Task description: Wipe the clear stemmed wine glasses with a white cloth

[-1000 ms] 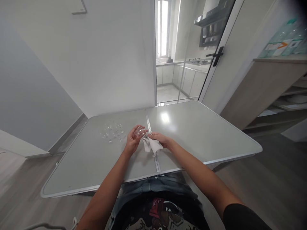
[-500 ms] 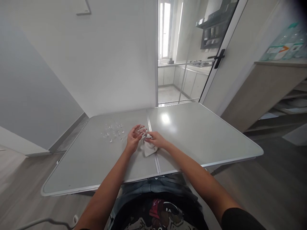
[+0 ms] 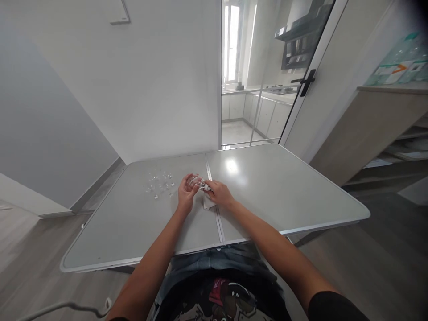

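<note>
My left hand (image 3: 186, 193) is wrapped round a clear glass (image 3: 195, 181), tilted on its side above the folding table (image 3: 267, 187). My right hand (image 3: 219, 193) is closed on a white cloth (image 3: 208, 203), bunched against the right end of the glass. One corner of the cloth hangs below the right fingers. The fingers partly hide the glass, so I cannot tell its full shape. Left of my hands, several small clear pieces of glassware (image 3: 160, 183) stand close together on the tabletop; their outlines are faint.
A metal seam (image 3: 219, 223) runs across the middle of the table. Behind it are a white wall (image 3: 167, 89) and a glass door with a black handle (image 3: 306, 83). At right, bottles (image 3: 399, 64) stand on a wooden shelf unit (image 3: 361, 116). A cable (image 3: 67, 306) lies at lower left.
My right hand has turned over the cloth and shifted slightly, gathering it against the glass, so less cloth hangs down. My left hand keeps its hold on the glass. The view has moved slightly.
</note>
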`<move>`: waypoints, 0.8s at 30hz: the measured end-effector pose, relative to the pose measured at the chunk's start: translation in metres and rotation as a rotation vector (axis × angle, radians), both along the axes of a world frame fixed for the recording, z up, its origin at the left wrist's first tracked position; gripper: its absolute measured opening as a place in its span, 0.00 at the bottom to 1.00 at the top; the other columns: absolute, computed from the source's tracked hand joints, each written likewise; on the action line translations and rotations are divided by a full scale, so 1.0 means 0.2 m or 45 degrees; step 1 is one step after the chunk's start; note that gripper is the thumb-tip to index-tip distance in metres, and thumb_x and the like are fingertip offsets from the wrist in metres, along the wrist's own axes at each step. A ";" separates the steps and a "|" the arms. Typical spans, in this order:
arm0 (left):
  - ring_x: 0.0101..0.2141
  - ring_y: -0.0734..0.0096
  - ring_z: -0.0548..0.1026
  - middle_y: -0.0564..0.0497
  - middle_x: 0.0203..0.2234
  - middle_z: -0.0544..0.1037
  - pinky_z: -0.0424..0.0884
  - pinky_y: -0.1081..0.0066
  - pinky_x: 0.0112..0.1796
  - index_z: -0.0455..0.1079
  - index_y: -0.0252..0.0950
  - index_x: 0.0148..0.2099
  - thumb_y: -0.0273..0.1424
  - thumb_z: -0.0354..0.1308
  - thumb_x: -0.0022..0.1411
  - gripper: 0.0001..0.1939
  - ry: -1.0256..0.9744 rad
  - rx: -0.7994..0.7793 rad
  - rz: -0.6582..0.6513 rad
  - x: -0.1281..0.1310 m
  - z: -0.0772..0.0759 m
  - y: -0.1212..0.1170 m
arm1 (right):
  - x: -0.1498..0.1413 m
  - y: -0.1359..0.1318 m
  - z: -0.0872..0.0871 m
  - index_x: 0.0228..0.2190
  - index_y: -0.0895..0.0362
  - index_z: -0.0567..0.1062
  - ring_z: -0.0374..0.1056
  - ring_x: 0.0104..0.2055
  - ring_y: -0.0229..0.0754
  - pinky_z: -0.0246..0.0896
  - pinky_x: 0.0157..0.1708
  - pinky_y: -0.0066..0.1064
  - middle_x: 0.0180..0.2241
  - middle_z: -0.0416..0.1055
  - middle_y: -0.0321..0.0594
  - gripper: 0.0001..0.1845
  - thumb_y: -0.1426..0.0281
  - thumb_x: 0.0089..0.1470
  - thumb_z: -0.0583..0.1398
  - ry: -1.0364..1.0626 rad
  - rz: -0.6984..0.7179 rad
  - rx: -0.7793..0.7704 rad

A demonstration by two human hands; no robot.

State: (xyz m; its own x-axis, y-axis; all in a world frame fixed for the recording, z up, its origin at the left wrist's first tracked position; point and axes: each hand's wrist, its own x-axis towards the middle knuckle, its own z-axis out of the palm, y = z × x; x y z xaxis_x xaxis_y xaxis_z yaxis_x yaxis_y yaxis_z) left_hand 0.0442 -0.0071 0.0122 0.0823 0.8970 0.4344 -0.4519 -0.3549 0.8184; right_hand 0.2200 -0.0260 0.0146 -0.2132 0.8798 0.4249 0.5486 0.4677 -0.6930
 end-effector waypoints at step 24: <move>0.52 0.52 0.77 0.38 0.57 0.72 0.71 0.51 0.56 0.69 0.40 0.55 0.40 0.75 0.48 0.33 0.001 -0.067 -0.093 -0.03 0.02 0.00 | -0.04 0.02 -0.05 0.40 0.56 0.78 0.70 0.35 0.43 0.63 0.39 0.32 0.35 0.77 0.40 0.17 0.58 0.57 0.60 0.655 0.227 -0.342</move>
